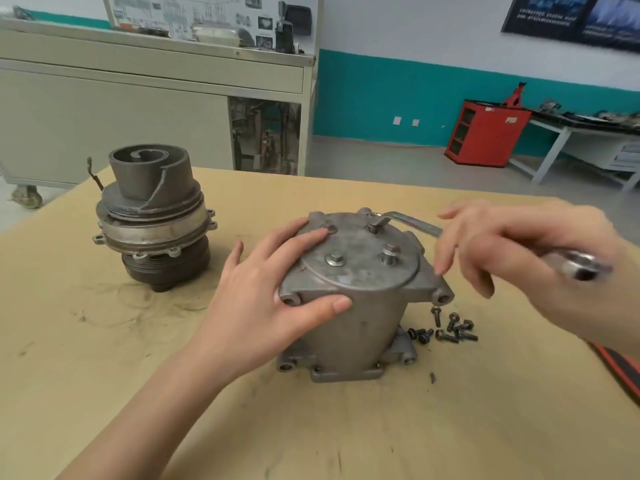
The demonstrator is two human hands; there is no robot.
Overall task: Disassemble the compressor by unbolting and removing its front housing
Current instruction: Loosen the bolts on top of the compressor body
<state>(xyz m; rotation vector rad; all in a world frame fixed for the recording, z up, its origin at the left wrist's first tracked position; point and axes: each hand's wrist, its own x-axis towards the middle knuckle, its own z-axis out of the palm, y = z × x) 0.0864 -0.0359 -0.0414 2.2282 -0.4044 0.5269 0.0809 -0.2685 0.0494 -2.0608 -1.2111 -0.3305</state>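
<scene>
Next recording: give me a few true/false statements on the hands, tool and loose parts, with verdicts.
1. The left hand rests on the housing. True.
2. Loose bolts lie on the table right of the housing. True.
3. The wrench lies untouched on the table. False: the right hand holds it, its tip at a bolt atop the housing.
4. The scroll assembly sits on the housing. False: it stands apart on the table, to the left.
</scene>
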